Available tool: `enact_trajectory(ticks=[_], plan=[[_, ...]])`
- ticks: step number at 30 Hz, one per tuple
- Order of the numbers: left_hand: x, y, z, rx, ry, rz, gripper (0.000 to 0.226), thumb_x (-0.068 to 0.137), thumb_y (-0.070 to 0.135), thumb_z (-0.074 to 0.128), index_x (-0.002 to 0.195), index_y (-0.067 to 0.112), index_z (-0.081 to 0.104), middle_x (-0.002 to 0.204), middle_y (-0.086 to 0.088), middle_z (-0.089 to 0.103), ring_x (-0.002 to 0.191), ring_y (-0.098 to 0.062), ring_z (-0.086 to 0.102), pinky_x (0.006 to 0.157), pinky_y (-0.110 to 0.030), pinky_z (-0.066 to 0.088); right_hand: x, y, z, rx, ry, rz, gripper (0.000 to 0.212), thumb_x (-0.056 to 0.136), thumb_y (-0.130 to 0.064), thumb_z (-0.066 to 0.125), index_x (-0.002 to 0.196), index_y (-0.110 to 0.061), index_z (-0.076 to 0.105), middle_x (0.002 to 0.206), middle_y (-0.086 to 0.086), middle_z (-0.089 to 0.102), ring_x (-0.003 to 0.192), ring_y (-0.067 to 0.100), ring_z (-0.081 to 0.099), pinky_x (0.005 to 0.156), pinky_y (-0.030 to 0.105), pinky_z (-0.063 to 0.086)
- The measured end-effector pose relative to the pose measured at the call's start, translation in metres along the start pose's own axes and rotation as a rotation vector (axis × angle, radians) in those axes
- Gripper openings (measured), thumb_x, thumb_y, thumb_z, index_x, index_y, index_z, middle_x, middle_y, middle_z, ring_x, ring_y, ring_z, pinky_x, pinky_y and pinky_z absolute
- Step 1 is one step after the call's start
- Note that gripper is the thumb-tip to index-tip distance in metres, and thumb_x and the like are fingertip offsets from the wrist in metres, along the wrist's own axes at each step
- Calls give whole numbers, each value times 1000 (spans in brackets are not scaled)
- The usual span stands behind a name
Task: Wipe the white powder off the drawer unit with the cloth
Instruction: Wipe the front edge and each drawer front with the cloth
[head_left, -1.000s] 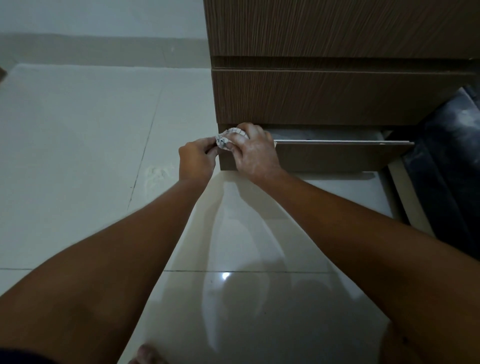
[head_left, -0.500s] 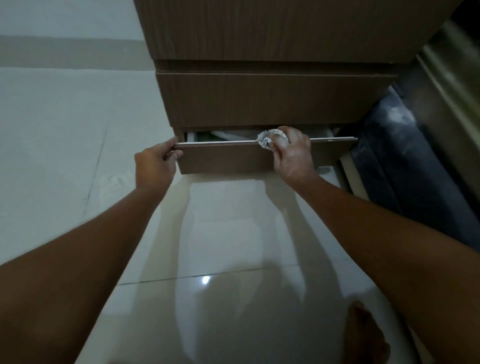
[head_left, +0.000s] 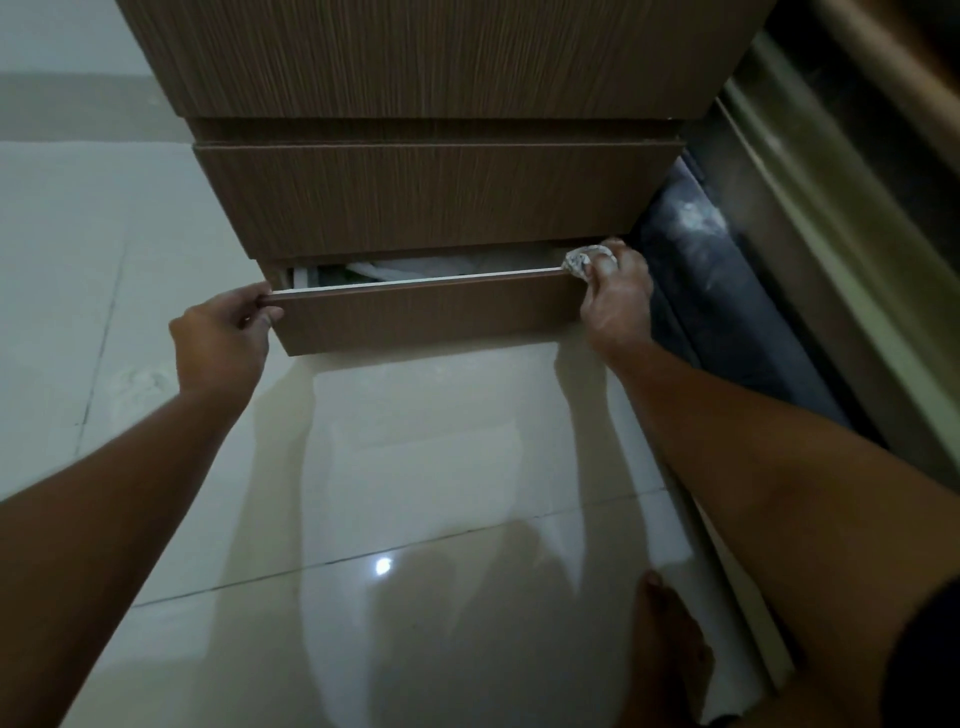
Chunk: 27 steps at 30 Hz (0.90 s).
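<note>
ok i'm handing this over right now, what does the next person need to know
Left hand grips the left end of the top edge of the bottom drawer, which is partly open.
Right hand holds the wadded cloth on the right end of that edge.
Done: this pass looks about finished.
Left: the edge is pale all along, powder or trim I cannot tell; check it and the upper drawer fronts.

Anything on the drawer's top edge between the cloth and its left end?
Only the left hand, gripping that left end. The right hand holds the cloth at the right end of the drawer; the edge between looks bare.
</note>
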<state>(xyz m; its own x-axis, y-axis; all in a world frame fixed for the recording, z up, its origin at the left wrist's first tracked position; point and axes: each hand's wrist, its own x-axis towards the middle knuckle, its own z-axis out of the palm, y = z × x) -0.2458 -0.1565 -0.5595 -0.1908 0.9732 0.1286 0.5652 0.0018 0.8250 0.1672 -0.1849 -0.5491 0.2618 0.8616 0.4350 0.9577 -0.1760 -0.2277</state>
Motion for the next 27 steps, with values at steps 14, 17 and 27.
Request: enact_trajectory(ticks=[14,17,27], plan=[[2,2,4,-63,65,-9,19,87,14,75,104,21,71,105,1,72,75,-15,70,86,-33,59,-5,-39,-7,569,489,345,27,99,-5,48,120,3,64,119,25,61,110,26,61,98,1,34],[7,4,7,-54,105,27,20,86,12,76,104,18,69,109,1,69,76,-17,71,81,-29,60,-23,-63,3,537,350,90,26,100,-6,51,121,2,63,120,24,58,111,26,59,103,8,36],[34,-15,19,8,125,100,13,86,11,74,92,18,65,103,0,66,82,-24,70,72,-46,61,-37,-157,42,548,-70,-610,37,94,-14,61,131,-8,63,131,27,50,121,36,52,109,41,46]])
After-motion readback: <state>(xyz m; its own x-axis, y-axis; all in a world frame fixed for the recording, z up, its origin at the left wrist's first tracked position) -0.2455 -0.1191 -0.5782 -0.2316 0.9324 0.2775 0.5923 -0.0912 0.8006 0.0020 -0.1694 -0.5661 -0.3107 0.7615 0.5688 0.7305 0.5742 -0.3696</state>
